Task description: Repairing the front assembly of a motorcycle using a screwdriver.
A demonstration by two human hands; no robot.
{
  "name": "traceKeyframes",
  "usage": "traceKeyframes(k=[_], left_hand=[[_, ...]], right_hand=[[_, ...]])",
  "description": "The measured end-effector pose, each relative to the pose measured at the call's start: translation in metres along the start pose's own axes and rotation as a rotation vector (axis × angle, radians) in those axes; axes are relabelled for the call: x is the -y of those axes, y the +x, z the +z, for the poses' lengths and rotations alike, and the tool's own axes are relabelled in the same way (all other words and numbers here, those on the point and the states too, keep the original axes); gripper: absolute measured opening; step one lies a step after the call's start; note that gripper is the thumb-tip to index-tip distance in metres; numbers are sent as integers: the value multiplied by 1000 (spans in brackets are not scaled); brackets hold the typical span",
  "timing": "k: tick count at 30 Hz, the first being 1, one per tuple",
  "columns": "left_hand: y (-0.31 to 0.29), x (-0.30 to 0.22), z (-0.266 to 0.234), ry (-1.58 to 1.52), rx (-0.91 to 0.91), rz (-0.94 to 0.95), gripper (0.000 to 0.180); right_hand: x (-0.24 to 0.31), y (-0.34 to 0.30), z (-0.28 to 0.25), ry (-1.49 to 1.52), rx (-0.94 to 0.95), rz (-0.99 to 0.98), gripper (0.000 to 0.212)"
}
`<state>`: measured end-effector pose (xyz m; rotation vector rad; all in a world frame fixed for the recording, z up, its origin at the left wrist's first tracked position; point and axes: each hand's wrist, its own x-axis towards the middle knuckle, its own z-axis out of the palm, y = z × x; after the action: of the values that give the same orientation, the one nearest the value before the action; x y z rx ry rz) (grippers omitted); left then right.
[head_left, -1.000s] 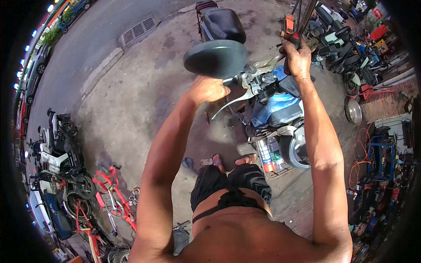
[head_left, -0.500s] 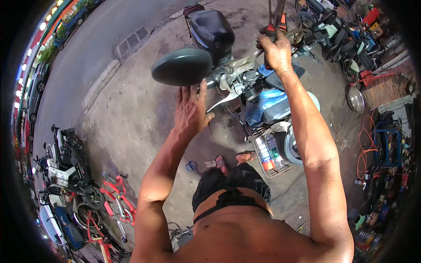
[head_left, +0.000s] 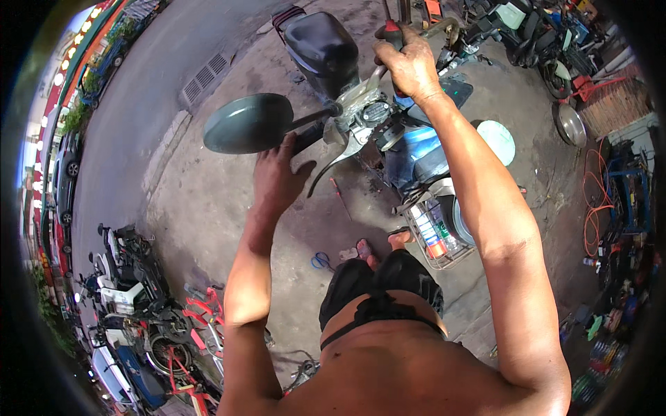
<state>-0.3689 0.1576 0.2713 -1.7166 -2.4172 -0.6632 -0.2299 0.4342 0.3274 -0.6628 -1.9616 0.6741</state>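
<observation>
The left head-worn fisheye is looking steeply down from above; the bare torso [head_left: 395, 374] is looming close at lower centre; the street [head_left: 139, 104] is curving away at upper left of the frame, farther off.

Roadside workshop [head_left: 201, 208]; parked motorbikes [head_left: 121, 299]; bicycle frames [head_left: 201, 304]

Obstacle beside left hand [head_left: 276, 182]: mirror [head_left: 248, 123]

Mirror back [head_left: 248, 123]: smooth, dark plastic, soft sheen. Brake lever [head_left: 347, 150]: bare, smooth metal. Rounded casing [head_left: 321, 45]: glossy, black. Basin [head_left: 571, 125]: shiny metal. Ground [head_left: 208, 208]: rough, matt concrete.
</observation>
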Motion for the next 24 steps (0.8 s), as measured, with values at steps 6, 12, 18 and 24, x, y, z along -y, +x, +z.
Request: traceKeyframes(k=[6, 12, 18, 24], left_hand=[[-9, -25, -2, 219, 29, 63, 102], [-3, -12, 4, 198, 8, 34, 86], [1, -4, 6, 199, -101, 156, 69], [5, 1, -1, 128, -56, 148, 63]], right_hand=[[0, -3, -5, 65, 10, 57, 45], [1, -3, -1, 47, 0, 47, 44], [-5, 0, 0, 40, 14, 72, 41], [5, -3, -4, 111, 43, 112, 40]])
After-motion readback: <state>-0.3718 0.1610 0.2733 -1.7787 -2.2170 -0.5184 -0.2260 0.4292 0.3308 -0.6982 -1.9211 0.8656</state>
